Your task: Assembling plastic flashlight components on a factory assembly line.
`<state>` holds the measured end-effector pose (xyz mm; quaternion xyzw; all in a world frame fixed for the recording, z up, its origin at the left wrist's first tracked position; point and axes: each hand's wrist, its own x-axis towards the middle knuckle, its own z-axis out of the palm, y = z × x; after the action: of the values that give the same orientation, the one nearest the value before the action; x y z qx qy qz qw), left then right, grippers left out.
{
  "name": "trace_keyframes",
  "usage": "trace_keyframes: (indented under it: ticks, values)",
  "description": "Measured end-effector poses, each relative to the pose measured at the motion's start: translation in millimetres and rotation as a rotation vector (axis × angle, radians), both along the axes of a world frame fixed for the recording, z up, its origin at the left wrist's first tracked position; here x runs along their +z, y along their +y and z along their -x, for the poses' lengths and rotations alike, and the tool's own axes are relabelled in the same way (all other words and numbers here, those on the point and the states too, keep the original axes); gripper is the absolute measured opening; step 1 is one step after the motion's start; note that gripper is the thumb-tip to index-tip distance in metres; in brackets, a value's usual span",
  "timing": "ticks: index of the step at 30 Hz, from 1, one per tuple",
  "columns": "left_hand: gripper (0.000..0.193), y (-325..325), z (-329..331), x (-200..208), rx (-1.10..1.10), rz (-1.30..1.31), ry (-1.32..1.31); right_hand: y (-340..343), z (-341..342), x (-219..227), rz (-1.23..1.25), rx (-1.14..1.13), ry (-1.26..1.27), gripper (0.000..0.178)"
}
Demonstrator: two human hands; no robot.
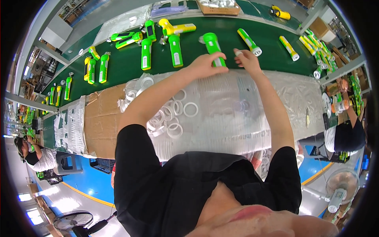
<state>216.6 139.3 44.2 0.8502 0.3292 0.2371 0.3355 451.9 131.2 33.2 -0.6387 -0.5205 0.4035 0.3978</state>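
Note:
A green flashlight [212,44] lies on the dark green work surface with its head pointing away from me. My left hand [207,65] has its thumb and fingers around the near end of it. Just to the right, my right hand [248,61] is held over the surface with fingers loosely curled and apart. Something small and white shows at one of its fingers; I cannot make out what. Beyond that hand lies a yellow-green flashlight [248,41], lens end toward me. Several white plastic rings [190,110] are scattered on the plastic-covered sheet below my left forearm.
More green and yellow flashlights [146,54] stand or lie at the left, and a heap [316,47] lies at the right. A cardboard box [219,8] of white parts sits at the back. Co-workers [347,130] work at both sides. A fan [341,185] stands lower right.

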Motion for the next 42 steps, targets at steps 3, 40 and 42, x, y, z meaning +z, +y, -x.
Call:
trace_keyframes:
  ticks: [3, 40, 42]
  values:
    - [0.049, -68, -8, 21, -0.276, -0.027, 0.001, -46, 36, 28, 0.221, 0.071, 0.524, 0.052]
    - [0.057, -149, -41, -52, 0.069, -0.387, -0.015, -302, 65, 23, -0.186, -0.137, 0.831, 0.048]
    - [0.055, -144, -40, -54, 0.030, -0.403, 0.029, -304, 64, 20, -0.175, -0.128, 0.836, 0.048]
